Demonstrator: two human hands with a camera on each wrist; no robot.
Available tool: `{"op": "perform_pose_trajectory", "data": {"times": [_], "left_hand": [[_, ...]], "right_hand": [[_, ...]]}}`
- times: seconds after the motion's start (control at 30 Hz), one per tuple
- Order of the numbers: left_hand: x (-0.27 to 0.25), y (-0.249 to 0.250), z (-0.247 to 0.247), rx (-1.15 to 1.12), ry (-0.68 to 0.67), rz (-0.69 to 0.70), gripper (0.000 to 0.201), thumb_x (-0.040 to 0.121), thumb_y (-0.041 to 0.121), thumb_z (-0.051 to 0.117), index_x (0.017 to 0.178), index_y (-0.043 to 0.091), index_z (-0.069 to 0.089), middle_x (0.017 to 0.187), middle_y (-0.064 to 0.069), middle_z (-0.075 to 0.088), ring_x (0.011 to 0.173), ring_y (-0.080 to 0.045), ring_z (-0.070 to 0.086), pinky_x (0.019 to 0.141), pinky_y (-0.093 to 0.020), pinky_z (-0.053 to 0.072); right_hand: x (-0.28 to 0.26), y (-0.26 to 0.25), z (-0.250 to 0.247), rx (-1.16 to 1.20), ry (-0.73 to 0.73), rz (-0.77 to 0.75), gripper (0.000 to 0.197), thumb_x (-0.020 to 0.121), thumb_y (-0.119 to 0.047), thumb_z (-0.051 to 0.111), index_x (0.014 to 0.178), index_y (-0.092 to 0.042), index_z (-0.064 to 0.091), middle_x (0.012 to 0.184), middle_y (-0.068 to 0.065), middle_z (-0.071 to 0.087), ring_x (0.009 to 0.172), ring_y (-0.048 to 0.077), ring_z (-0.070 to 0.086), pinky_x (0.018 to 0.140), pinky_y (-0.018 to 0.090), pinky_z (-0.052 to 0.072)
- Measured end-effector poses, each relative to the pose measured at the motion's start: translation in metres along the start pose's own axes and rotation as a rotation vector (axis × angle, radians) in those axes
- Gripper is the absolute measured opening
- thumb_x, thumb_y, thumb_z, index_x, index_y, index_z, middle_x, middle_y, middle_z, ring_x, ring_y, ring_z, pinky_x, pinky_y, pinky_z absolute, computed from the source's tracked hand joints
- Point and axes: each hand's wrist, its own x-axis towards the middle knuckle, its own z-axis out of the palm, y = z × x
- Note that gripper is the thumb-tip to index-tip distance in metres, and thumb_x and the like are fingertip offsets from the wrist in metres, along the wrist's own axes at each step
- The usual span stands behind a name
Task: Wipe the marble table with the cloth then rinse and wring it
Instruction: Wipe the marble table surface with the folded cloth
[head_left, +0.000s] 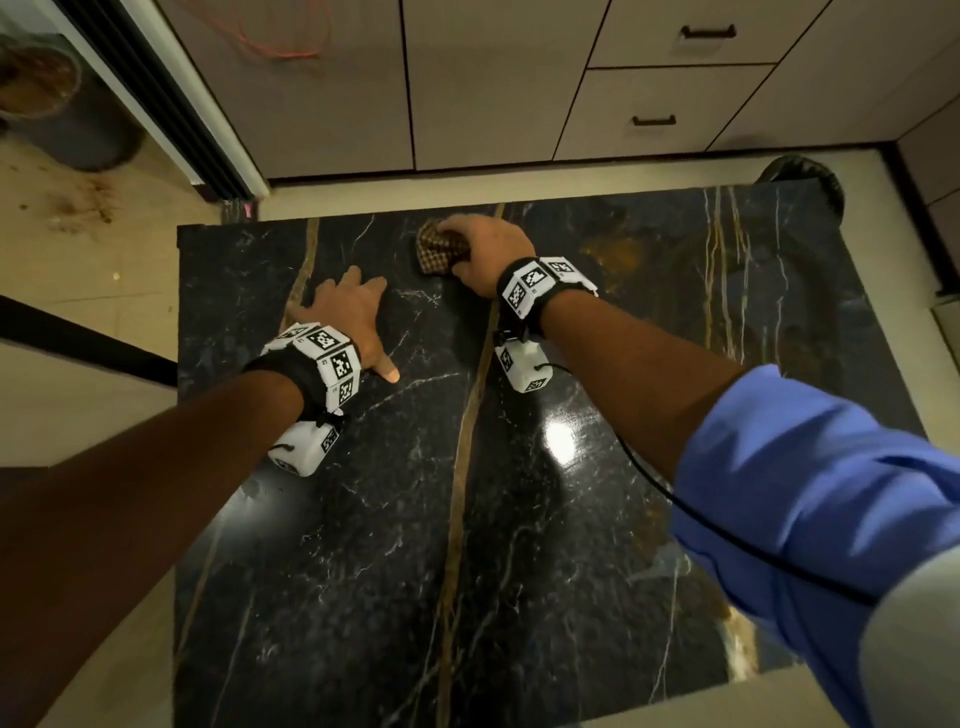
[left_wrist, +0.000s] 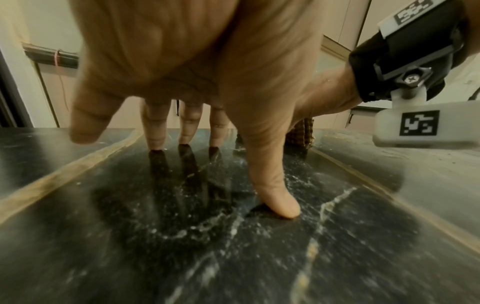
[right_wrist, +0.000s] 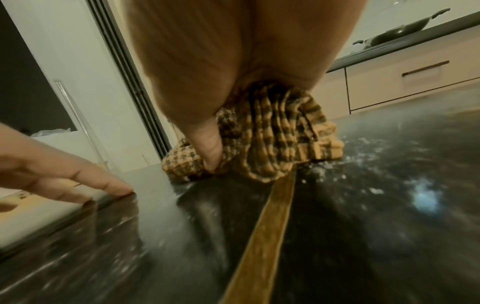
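Observation:
A black marble table with white veins and a tan seam fills the head view. My right hand grips a bunched brown-and-tan checked cloth and presses it on the marble near the far edge, over the seam. In the right wrist view the thumb digs into the cloth, which is crumpled under the palm. My left hand rests on the table to the left of the cloth, fingers straight and spread, with the fingertips touching the stone.
Beige cabinet drawers stand beyond the table's far edge. A sliding door frame and a dark bin are at the far left. A dark round object sits off the far right corner. A pan lies on a counter.

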Motion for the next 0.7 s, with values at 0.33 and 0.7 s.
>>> {"op": "perform_pose_trajectory", "data": {"times": [0.33, 0.7], "left_hand": [[-0.106, -0.013, 0.079, -0.262, 0.369, -0.012, 0.047, 0.079, 0.033, 0.072, 0.122, 0.029, 0.057, 0.126, -0.002, 0.055, 0.118, -0.03, 0.051, 0.094, -0.053, 0.046], [-0.202, -0.027, 0.142, -0.287, 0.275, -0.124, 0.047, 0.077, 0.045, 0.071, 0.12, 0.03, 0.059, 0.125, -0.001, 0.056, 0.118, -0.03, 0.049, 0.094, -0.052, 0.046]], "right_hand": [[-0.202, -0.008, 0.055, 0.012, -0.254, -0.463, 0.04, 0.083, -0.019, 0.066, 0.121, -0.033, 0.063, 0.115, -0.009, 0.065, 0.106, 0.015, 0.057, 0.092, 0.034, 0.047], [-0.254, 0.001, 0.037, 0.263, -0.231, -0.336, 0.038, 0.084, -0.013, 0.069, 0.118, -0.029, 0.065, 0.111, -0.011, 0.064, 0.101, 0.008, 0.058, 0.096, 0.033, 0.047]]}}
